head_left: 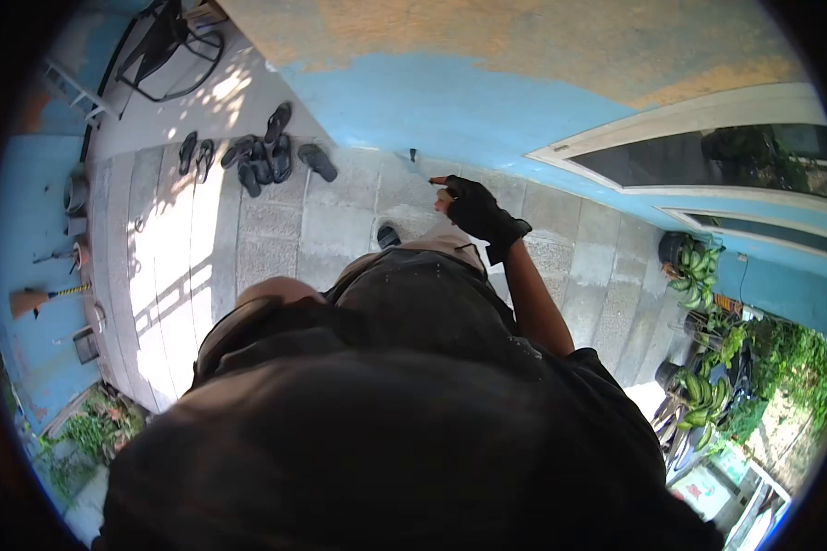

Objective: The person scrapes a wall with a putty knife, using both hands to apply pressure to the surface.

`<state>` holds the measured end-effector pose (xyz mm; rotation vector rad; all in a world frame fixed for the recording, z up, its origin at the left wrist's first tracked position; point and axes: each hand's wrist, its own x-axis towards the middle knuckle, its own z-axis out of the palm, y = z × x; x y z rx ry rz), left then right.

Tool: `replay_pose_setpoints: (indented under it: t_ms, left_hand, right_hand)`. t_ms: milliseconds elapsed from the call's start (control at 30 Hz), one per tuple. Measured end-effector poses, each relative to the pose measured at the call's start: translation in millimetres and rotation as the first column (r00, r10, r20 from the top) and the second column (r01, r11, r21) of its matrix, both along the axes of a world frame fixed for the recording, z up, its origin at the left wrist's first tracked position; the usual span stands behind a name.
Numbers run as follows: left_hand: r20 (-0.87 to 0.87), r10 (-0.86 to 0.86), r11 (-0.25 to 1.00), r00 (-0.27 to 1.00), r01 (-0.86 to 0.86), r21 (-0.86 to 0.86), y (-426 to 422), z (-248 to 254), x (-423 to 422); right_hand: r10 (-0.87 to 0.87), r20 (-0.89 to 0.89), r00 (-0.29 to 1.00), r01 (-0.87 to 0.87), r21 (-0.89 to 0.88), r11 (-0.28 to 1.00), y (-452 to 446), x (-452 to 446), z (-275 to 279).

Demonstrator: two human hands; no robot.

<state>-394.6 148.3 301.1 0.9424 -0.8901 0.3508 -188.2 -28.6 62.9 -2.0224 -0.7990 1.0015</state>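
My right hand, in a black fingerless glove, reaches forward in front of my body, near the foot of the blue wall. Its bare fingertips are curled close together and point toward the wall. A thin pale strip shows just past the fingertips; whether they grip it I cannot make out. Close by, a small dark object is at the base of the wall. My left hand is out of sight; only a patch of bare skin shows on that side. One dark shoe of mine stands on the paving.
Several dark sandals lie on the paved floor at the left. A black chair stands at the upper left. A broom is by the left wall. Framed windows and potted plants are at the right.
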Motion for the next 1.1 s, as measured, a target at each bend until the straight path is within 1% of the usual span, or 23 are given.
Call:
replay_pose_setpoints:
  t_ms: [33, 67, 100, 167, 200, 233, 300, 367, 400, 433, 500, 567, 633, 667, 700, 733, 767, 833, 867, 900, 967, 1000, 1100]
  left_hand:
    - [-0.054, -0.007, 1.000, 0.999, 0.008, 0.021, 1.0, 1.9, -18.2]
    - [-0.145, -0.006, 1.000, 0.989, 0.009, 0.017, -11.0, 6.6, -35.3]
    - [-0.217, 0.002, 1.000, 0.976, 0.004, 0.025, -28.9, 8.2, -32.8]
    - [-0.286, 0.017, 0.996, 0.958, 0.008, 0.086, -58.2, -3.1, 18.9]
    - [-0.309, 0.016, 0.993, 0.951, 0.020, 0.113, -68.0, -11.7, 50.0]
    - [-0.333, 0.009, 0.992, 0.943, 0.035, 0.125, -74.6, -17.9, 74.2]
    - [-0.343, -0.066, 0.986, 0.937, 0.113, 0.120, -75.0, -19.0, 93.1]
    - [-0.323, -0.174, 0.970, 0.930, 0.219, 0.109, -73.9, -11.6, 95.0]
    - [-0.314, -0.229, 0.955, 0.921, 0.274, 0.109, -81.6, -10.2, 107.6]
    - [-0.355, -0.130, 0.956, 0.926, 0.212, 0.201, -84.5, -15.8, 115.0]
    - [-0.407, 0.006, 0.944, 0.914, 0.129, 0.304, -88.7, -35.5, 122.8]
    - [-0.415, 0.037, 0.940, 0.909, 0.109, 0.322, -96.1, -49.4, 131.7]
    - [-0.486, 0.034, 0.984, 0.873, 0.055, 0.168, -105.3, -59.5, 140.1]
    - [-0.483, 0.035, 0.983, 0.875, 0.057, 0.173, -113.5, -71.6, 147.9]
    - [-0.655, -0.002, 1.000, 0.756, 0.014, 0.012, -122.2, -88.2, 158.6]
    - [-0.789, -0.070, 0.989, 0.610, -0.061, -0.135, -129.2, -105.6, 169.7]
    - [-0.783, -0.065, 0.990, 0.618, -0.056, -0.127, -133.4, -123.0, 180.5]
    - [-0.838, -0.049, 0.945, 0.544, -0.246, -0.215, -138.3, -160.7, 204.3]
    - [-0.838, -0.188, 0.894, 0.512, -0.264, -0.362, -139.4, -180.1, 217.2]
    - [-0.835, -0.190, 0.895, 0.517, -0.259, -0.364, -142.4, -182.1, 225.2]
    - [-0.785, -0.367, 0.739, 0.499, -0.357, -0.572, -147.0, -186.2, 232.0]
    - [-0.745, -0.382, 0.705, 0.547, -0.349, -0.618, -148.9, -198.0, 238.0]
    - [-0.757, -0.389, 0.671, 0.526, -0.401, -0.624, -160.1, -203.1, 247.0]
  right_hand:
    - [0.002, -0.008, 1.000, -0.002, 0.074, 0.997, -4.5, 0.4, -15.9]
    - [-0.010, -0.078, 0.997, 0.015, 0.056, 0.998, -2.9, -4.1, 2.5]
    - [0.051, 0.104, 0.993, -0.062, 0.108, 0.992, -4.3, -3.0, -4.6]
    - [0.008, -0.049, 0.999, -0.008, 0.011, 1.000, -5.1, -1.3, -15.0]
    - [0.029, 0.036, 0.999, -0.030, 0.038, 0.999, -8.2, 1.8, -31.1]
    - [-0.013, -0.017, 1.000, 0.012, -0.079, 0.997, -2.9, -4.0, 0.5]
    - [0.010, -0.093, 0.996, -0.015, -0.059, 0.998, -16.8, 8.8, -12.2]
    - [0.007, 0.027, 1.000, -0.008, 0.033, 0.999, -39.9, 22.9, -50.9]
    - [0.024, 0.090, 0.996, -0.022, -0.023, 1.000, -43.6, 23.8, -23.1]
    - [0.015, 0.107, 0.994, -0.012, -0.027, 1.000, -56.4, 27.3, -0.3]
    - [-0.091, -0.271, 0.958, 0.125, 0.111, 0.986, -77.5, 38.2, 28.5]
    - [-0.050, -0.189, 0.981, 0.087, 0.191, 0.978, -94.7, 62.5, 21.7]
    - [-0.012, -0.111, 0.994, 0.042, 0.268, 0.962, -111.5, 84.3, 12.3]
    - [-0.008, -0.069, 0.998, 0.032, 0.345, 0.938, -120.0, 95.1, 9.7]
    - [-0.009, -0.024, 1.000, 0.018, 0.421, 0.907, -126.6, 104.7, 6.9]
    - [-0.068, 0.134, 0.989, 0.026, 0.291, 0.956, -132.9, 112.8, 2.1]
    - [-0.072, 0.144, 0.987, 0.026, 0.299, 0.954, -136.6, 119.1, 9.8]
    - [-0.220, 0.018, 0.975, 0.216, 0.128, 0.968, -141.7, 126.9, 28.1]
    - [-0.231, 0.008, 0.973, 0.224, 0.218, 0.950, -147.7, 133.9, 23.5]
    - [-0.235, 0.015, 0.972, 0.226, 0.219, 0.949, -152.2, 140.0, 29.2]
    - [-0.279, -0.063, 0.958, 0.286, 0.272, 0.919, -156.9, 147.4, 48.7]
    - [-0.278, -0.059, 0.959, 0.284, 0.272, 0.919, -158.3, 151.4, 57.5]
    - [-0.281, -0.180, 0.943, 0.325, 0.305, 0.895, -157.9, 162.2, 81.2]
